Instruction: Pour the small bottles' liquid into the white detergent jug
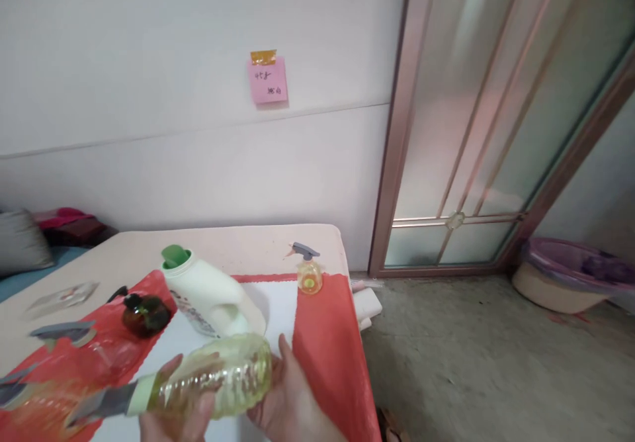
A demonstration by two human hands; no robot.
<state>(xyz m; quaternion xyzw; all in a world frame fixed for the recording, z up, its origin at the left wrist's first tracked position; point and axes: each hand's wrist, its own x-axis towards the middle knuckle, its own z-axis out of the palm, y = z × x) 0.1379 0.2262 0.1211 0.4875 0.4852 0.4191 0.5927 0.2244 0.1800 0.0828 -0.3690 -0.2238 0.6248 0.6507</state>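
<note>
Yellow-green spray bottle [238,376] tipped on its side over the near part of the table [258,247], nozzle to the left; the person's left hand [193,419] closes round the neck end, the right hand [292,392] clasps the base. Contents look yellowish (liquid or tinted plastic, cannot tell). White jug [213,300], green-topped, just behind: opaque, contents hidden. Dark bottle [146,315] farther left. Small sprayer [309,276], yellowish, upright at right. Floor basin [550,290] holds something purple.
</note>
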